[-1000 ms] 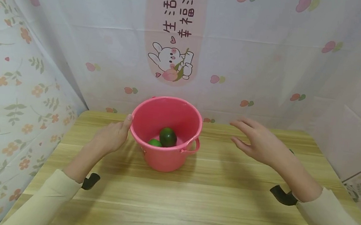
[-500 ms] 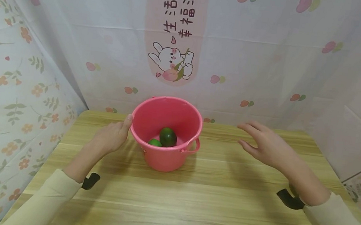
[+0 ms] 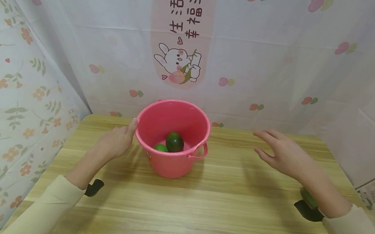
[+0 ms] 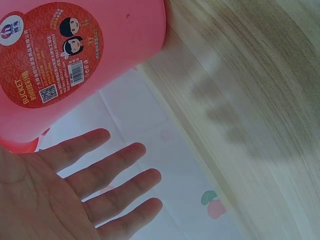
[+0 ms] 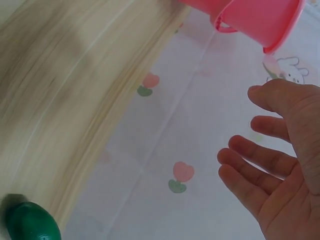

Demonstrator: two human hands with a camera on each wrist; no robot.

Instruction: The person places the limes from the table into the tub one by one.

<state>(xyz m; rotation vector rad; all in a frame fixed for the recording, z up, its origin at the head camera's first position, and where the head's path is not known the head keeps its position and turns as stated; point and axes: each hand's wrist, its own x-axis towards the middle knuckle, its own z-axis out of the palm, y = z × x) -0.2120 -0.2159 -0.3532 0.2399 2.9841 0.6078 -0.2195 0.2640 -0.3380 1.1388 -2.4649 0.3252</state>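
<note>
A pink bucket (image 3: 171, 165) stands upright on the wooden table. Inside lie a dark green, rounded fruit (image 3: 174, 142) and a brighter green one (image 3: 160, 147), mostly hidden by the wall. My left hand (image 3: 115, 141) is at the bucket's left side, its thumb against the rim; in the left wrist view its fingers (image 4: 117, 202) extend straight, apart from the bucket wall. Over the table's right side my right hand (image 3: 283, 154) hovers with relaxed, spread fingers, holding nothing. A green, rounded object (image 5: 32, 222) lies on the table near the right wrist, partly hidden in the head view.
The wooden tabletop (image 3: 174, 221) ends at a patterned cloth (image 3: 256, 71) behind the bucket. A floral cloth (image 3: 16, 111) hangs at the left. The bucket's pink handle (image 3: 201, 152) hangs on its right side.
My right hand has drifted right, away from the bucket, and slightly toward me. More of the green object by the right wrist shows. The left hand and bucket have stayed put.
</note>
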